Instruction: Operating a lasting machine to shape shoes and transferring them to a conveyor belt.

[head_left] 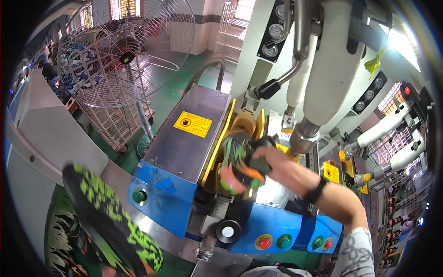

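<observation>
My right hand (272,162) is closed around the ankle end of a black, green and orange sports shoe (240,161). That shoe sits between the yellow-edged side plates of a pressing machine, its orange and green toe toward me; hand and shoe are smeared by motion. At the lower left a second shoe (113,217) is held up, its black sole with bright green patches facing me. Only a bit of my left hand (109,272) shows under it at the bottom edge, gripping its side; most of its fingers are hidden.
Above the right hand hangs a thick white press arm (330,69) with a metal end. A black-handled lever (268,88) stands near it. Red and green push buttons (264,243) sit on the blue front panel. A large wire-caged fan (127,57) stands far left.
</observation>
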`<act>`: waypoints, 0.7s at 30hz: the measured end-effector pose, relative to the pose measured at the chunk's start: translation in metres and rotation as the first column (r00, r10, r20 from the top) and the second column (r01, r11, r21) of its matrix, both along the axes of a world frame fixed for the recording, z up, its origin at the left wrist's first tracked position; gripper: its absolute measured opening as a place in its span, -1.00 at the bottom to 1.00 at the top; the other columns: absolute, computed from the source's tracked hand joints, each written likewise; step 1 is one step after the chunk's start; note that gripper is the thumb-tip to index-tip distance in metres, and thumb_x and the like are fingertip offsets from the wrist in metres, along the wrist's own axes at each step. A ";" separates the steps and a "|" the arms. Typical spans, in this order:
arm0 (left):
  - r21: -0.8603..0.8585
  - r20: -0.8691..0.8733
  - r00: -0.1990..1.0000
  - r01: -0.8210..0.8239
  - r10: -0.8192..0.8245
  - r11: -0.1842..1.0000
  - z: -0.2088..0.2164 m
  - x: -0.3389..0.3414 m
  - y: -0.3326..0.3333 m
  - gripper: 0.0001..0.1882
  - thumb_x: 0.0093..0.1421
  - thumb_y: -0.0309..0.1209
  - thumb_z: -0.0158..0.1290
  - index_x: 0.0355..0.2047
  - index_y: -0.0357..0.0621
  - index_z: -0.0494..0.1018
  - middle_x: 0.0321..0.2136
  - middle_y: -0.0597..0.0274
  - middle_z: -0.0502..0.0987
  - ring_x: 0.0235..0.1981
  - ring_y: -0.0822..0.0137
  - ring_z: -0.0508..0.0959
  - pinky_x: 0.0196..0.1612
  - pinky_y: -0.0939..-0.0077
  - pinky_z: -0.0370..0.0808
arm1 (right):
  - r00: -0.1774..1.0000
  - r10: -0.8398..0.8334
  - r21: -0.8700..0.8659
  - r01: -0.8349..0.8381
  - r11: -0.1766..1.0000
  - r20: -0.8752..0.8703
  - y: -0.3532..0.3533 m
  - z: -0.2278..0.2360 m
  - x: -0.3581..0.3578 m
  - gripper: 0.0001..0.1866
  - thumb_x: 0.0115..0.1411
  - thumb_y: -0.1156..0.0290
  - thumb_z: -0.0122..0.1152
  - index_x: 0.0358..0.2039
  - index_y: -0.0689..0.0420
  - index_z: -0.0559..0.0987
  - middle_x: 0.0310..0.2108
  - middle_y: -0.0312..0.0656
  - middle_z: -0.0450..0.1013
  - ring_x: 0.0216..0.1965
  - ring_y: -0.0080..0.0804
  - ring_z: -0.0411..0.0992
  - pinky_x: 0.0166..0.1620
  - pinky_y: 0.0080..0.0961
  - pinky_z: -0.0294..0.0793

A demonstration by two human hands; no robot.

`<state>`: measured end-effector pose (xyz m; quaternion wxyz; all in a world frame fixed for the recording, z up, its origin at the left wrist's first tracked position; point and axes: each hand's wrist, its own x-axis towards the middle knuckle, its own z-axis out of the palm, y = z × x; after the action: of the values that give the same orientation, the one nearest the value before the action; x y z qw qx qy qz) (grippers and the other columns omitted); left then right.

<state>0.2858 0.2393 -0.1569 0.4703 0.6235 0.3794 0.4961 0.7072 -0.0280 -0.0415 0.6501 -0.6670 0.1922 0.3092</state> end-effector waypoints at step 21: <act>-0.814 -0.056 0.774 0.331 -0.631 0.477 -0.086 -0.137 -0.217 -0.39 0.10 -0.42 0.13 0.16 -0.29 0.23 -0.06 0.10 0.47 -0.06 0.23 0.46 0.01 0.40 0.39 | 0.834 0.214 -0.593 0.160 0.789 0.509 0.073 -0.050 0.026 -0.71 -0.11 0.42 0.20 -0.40 0.36 0.44 -0.45 0.10 0.46 -0.41 -0.07 0.50 -0.37 -0.20 0.50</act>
<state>0.1488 0.0220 -0.2431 0.7344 0.5215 0.4342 0.0117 0.7331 0.0450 -0.0916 0.4201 -0.9036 0.0762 0.0338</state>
